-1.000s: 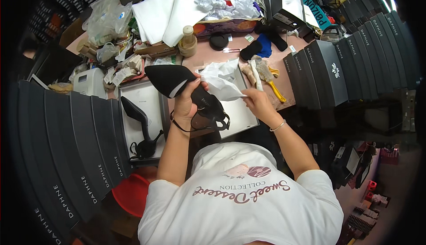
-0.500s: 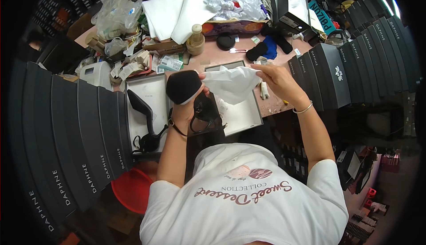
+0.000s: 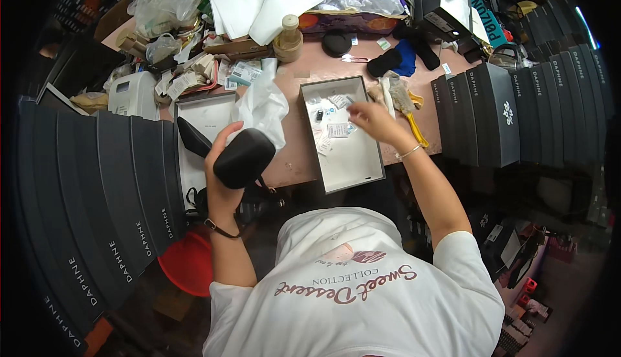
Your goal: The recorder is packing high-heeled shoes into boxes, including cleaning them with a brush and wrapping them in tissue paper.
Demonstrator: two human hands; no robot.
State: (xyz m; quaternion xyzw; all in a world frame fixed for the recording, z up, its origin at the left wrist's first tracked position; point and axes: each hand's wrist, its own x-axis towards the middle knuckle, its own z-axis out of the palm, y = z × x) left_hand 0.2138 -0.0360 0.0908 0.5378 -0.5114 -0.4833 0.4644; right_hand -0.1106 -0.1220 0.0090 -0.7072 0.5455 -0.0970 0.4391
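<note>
My left hand grips a black shoe, its smooth rounded end turned toward me. White tissue paper stands up crumpled behind that shoe. Dark straps hang below the hand, partly hidden. A second black shoe lies in the shallow grey-rimmed tray at the left, half covered by my hand. Above the right rim of an open shoe box is my right hand, its fingers drawn together; what they hold, if anything, is too small to make out. Printed tags and small packets lie inside this box.
Stacked dark shoe boxes rise at the left, and more stand at the right. Behind are a glue jar, a round black lid and white sheets. A yellow-handled brush lies right of the open box.
My left hand has moved left and down with the shoe. The tissue paper has left my right hand and now sits by the shoe. My right hand has moved left over the box.
</note>
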